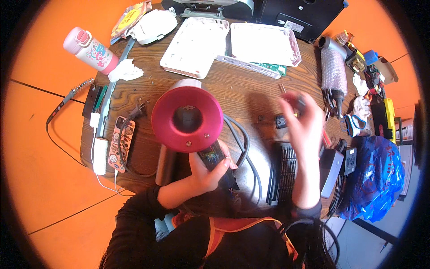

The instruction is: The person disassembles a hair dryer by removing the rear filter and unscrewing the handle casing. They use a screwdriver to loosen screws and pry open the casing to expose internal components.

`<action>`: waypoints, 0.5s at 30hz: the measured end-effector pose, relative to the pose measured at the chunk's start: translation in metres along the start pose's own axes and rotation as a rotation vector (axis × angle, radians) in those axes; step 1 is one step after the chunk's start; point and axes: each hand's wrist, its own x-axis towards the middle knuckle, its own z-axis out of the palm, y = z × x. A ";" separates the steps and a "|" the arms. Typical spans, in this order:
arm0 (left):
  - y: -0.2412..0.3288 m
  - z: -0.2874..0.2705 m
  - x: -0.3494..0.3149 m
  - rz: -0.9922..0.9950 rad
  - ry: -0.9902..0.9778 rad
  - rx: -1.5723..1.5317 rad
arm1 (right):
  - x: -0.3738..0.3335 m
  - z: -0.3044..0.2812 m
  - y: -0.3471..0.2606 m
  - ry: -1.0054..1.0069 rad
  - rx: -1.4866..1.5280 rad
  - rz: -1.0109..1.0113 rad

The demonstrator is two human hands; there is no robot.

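Left hand [207,172] is gripping the exposed handle of a magenta hair dryer [187,119], holding it upright over the worktop [251,92]; right hand [304,123] is pinching a small dark part [299,104], blurred; likely mid-disassembly; next move calls for steadying the dryer body.

This looks like a small repair workshop for household electronics. A round wooden bench [251,89] on an orange floor [45,148] is crowded with opened white casings [195,45], a green circuit board [271,68], a soldering iron [67,98], loose screws, cables and a bubble-wrapped hair dryer [333,67]. A partly dismantled pink hair dryer [187,117] sits in the middle.
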 end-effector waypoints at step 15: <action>0.000 0.003 0.005 -0.026 0.112 -0.040 | 0.050 0.109 0.016 -0.356 -0.306 -0.079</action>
